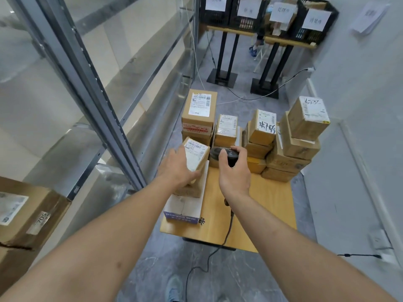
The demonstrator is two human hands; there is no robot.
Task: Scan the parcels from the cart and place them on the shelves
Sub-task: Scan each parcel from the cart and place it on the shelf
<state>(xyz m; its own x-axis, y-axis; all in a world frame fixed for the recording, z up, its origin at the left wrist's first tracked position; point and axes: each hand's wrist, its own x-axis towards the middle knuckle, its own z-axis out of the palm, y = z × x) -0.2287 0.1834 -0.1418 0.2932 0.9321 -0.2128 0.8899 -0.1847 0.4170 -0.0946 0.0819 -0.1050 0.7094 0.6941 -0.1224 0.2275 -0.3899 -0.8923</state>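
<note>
Metal shelves point(91, 88) run along the left, cart point(261, 203) with its wooden tabletop sits beside them, stacked boxes point(290, 147) crowd its far end. Left hand point(176, 168) wraps the side of a small parcel point(196, 155) – label up, resting on a flat box at the cart's near-left corner. Right hand point(234, 171) is curled tight around the black scanner point(224, 154), nose aimed toward that label. Risks: scan angle looks shallow – could misread; scanner cable point(205, 262) trails on the floor by the feet and could snag; right-hand stack leans, a bump might topple it.
</note>
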